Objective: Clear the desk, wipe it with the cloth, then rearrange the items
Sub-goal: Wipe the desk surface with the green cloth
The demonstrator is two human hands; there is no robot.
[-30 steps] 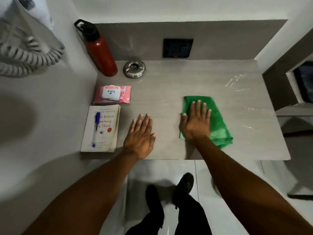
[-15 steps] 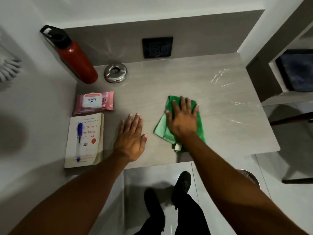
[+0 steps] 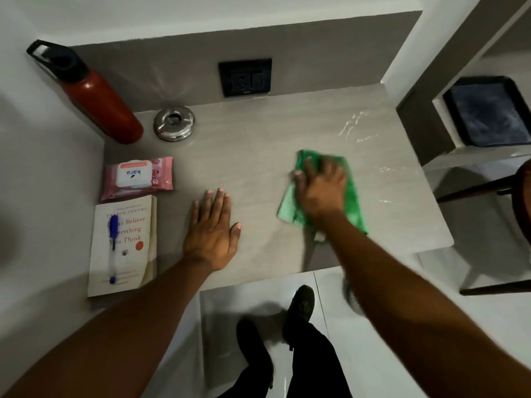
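A green cloth point(image 3: 352, 196) lies on the grey desk point(image 3: 258, 156), right of centre. My right hand point(image 3: 321, 191) presses flat on it, blurred by motion. My left hand point(image 3: 214, 231) rests palm down on the bare desk near the front edge, fingers apart, holding nothing. Along the left side sit a book point(image 3: 123, 245) with a blue pen point(image 3: 113, 248) on its cover, a pink wipes pack point(image 3: 136, 178), a steel ashtray point(image 3: 173, 123) and a red bottle point(image 3: 97, 101) with a black cap.
A black wall socket point(image 3: 244, 77) sits in the backsplash. Wet streaks point(image 3: 356, 124) shine on the far right of the desk. A dark tray point(image 3: 488, 113) lies on a shelf to the right. My feet point(image 3: 298, 305) stand on the tiled floor below.
My right hand has slid the cloth across the desk, first leftward, then back toward the right. My left hand stays flat in place. The camera view has shifted.
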